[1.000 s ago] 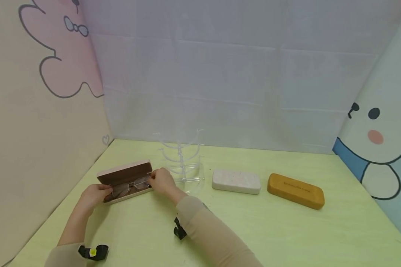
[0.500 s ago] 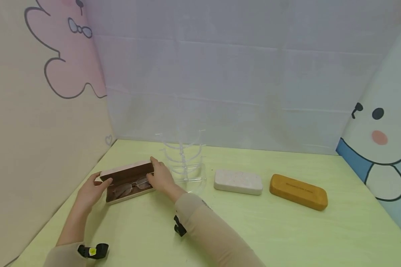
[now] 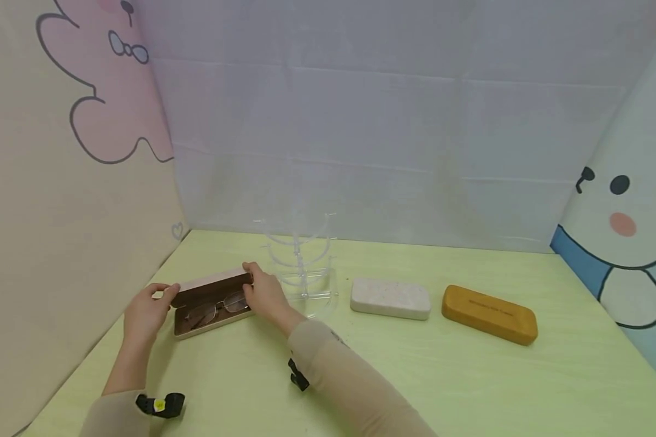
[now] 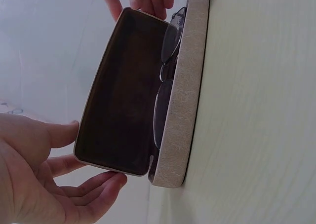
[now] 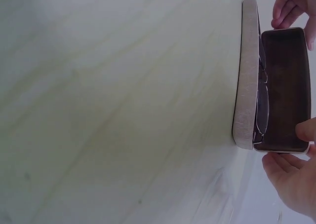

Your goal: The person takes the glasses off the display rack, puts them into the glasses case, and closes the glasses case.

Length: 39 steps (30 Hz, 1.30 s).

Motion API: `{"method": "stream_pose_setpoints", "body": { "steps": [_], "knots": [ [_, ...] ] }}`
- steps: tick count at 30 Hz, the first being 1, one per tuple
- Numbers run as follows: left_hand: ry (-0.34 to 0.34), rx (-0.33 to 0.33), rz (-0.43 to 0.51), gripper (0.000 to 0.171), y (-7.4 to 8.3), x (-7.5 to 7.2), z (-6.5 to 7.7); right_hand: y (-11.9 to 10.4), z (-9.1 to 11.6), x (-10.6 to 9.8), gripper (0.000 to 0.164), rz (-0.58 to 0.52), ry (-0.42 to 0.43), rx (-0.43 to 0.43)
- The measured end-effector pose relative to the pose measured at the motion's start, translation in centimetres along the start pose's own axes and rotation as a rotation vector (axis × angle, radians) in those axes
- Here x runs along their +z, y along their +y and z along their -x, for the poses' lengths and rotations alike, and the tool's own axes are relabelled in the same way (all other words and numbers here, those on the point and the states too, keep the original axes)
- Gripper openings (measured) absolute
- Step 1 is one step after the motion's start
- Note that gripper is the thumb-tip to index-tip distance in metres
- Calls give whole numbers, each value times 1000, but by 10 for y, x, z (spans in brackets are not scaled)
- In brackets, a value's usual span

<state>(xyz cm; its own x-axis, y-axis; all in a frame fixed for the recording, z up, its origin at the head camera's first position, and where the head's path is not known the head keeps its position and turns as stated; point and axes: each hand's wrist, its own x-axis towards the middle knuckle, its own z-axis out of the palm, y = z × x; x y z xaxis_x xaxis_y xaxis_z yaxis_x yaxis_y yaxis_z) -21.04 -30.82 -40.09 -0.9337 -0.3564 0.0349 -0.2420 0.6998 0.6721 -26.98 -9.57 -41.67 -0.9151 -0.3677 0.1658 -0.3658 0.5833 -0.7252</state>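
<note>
An eyeglass case [image 3: 213, 326] with a pale shell and brown lining lies at the left of the table, its lid [image 3: 210, 281] raised. Inside rests a pair of thin-framed glasses [image 3: 216, 309], lenses upward. My left hand [image 3: 146, 312] holds the lid's left corner; in the left wrist view its thumb meets the lid's edge and the fingers reach behind and along its end. At the other end my right hand [image 3: 266, 294] pinches the lid, with the thumb [image 5: 306, 130] on the inner lining and the fingers outside.
Just right of the case stands a clear glasses rack [image 3: 300, 267] with curved arms. Beyond it lie a shut white speckled case [image 3: 390, 298] and a mustard-yellow case [image 3: 489, 314]. A wall panel [image 3: 87, 243] borders the table on the left.
Both hands have moved from the glasses inside the case up to the ends of the lid. The lid has tipped slightly forward. The glasses now lie free of the fingers.
</note>
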Motion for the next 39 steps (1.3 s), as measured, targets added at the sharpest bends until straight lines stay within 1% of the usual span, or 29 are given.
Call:
{"method": "stream_pose_setpoints", "body": {
  "steps": [2, 6, 9, 12, 15, 19, 22, 28, 30, 34, 39],
  "knots": [
    [-25, 4, 9, 56, 0, -1, 0, 1, 1, 1, 38, 16, 18, -15],
    [-106, 34, 32, 60, -2, -4, 1, 3, 1, 1, 31, 31, 51, -32],
    [-160, 61, 43, 64, -4, -6, 0, 3, 1, 2, 26, 1, 55, -19],
    [-197, 79, 54, 65, -6, -7, 0, 1, 1, 1, 23, -36, 56, 11],
    [-230, 94, 66, 64, -8, -7, -1, -1, 1, 1, 22, -19, 80, 26],
    [-252, 129, 50, 61, -10, -7, 0, -4, 1, 1, 21, 5, 93, 54],
    [-244, 151, 29, 59, -11, -8, 2, -4, 1, 1, 20, 10, 88, 70],
    [-241, 156, 17, 61, -19, -8, 3, -4, 4, -5, 18, 49, 53, 46],
    [-242, 153, 21, 62, -21, -6, 4, -5, 6, -8, 18, 59, 41, 45],
    [-250, 137, 55, 64, -23, -6, 6, -7, 8, -13, 20, 99, 49, 44],
    [-291, 98, 91, 69, -24, -6, 9, -6, 10, -14, 22, 100, 32, 71]
  ]
}}
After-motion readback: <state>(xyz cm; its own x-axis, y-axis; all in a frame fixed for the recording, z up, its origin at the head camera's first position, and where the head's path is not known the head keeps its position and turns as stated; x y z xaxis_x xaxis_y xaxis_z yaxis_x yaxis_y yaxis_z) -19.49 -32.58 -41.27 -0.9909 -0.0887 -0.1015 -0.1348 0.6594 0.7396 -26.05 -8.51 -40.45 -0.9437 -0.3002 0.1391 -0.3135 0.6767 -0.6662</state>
